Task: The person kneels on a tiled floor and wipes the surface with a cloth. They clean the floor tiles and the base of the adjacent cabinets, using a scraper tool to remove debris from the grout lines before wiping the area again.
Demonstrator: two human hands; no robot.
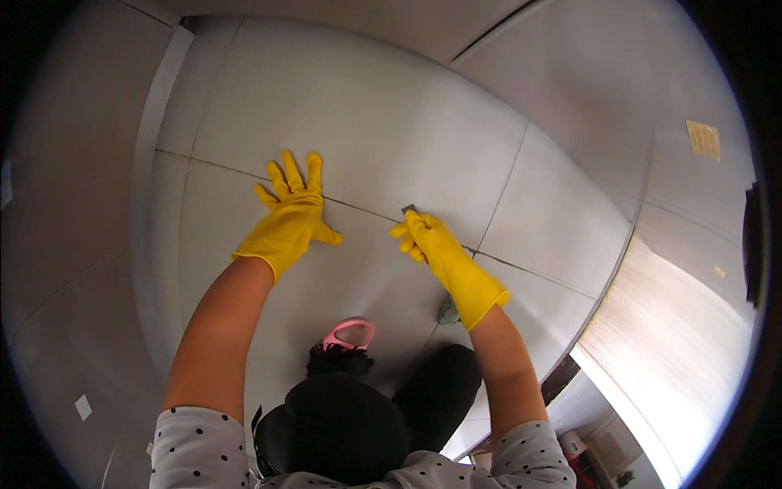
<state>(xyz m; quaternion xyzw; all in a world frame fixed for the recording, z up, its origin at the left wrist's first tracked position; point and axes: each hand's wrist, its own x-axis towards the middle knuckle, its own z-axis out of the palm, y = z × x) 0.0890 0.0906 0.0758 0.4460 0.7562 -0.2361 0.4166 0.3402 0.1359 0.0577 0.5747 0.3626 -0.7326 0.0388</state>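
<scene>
My left hand (292,213), in a yellow rubber glove, lies flat on the grey tiled floor (366,122) with its fingers spread across a dark joint line. My right hand (432,243), gloved the same way, is closed around a small dark grey flat piece (409,209). Only a corner of that piece sticks out beyond the fingertips, close to the same joint; its full shape is hidden by the glove. Whether it touches the tile I cannot tell.
Near my knees lies a pink loop-shaped thing (349,332) with black bristle-like tufts beside it. A grey-green object (448,310) shows partly behind my right wrist. Smooth panels (81,163) border the floor left and far. On the right is a bright doorway (652,342).
</scene>
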